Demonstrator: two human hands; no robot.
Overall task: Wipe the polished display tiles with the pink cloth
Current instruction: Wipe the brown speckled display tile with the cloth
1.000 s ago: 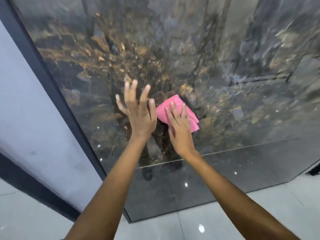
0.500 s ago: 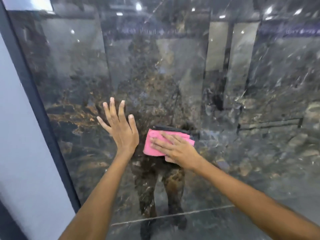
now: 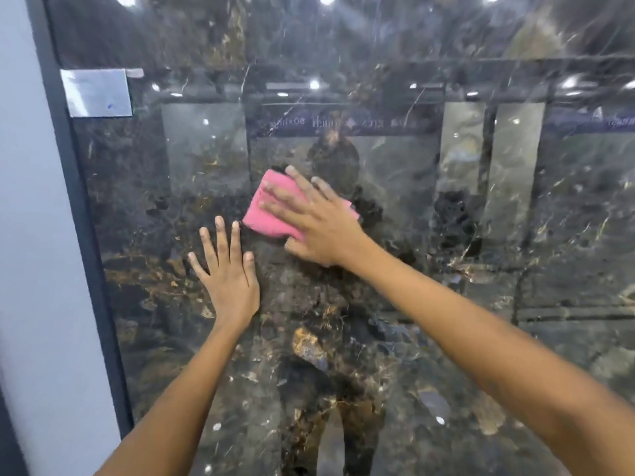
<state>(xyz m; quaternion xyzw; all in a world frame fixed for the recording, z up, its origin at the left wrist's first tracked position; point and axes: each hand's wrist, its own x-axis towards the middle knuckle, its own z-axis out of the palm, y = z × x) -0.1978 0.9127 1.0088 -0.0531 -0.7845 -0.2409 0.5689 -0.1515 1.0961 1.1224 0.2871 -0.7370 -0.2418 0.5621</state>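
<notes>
Nearest, the left hand (image 3: pixel 229 276) lies flat on the polished display tile (image 3: pixel 446 304), fingers spread, low and left of the cloth. Just beyond, the right hand (image 3: pixel 319 225) presses the pink cloth (image 3: pixel 271 214) against the tile's middle with straight fingers. A paper label (image 3: pixel 98 92) sits near the tile's upper left corner.

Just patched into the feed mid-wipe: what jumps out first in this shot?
The pink cloth stands out at centre, pressed flat on the dark glossy tile by the right hand with fingers spread. Just below and to its left, the left hand lies flat on the tile, bare of any cloth. A pale label sits at the tile's upper left, beside the dark frame.
</notes>
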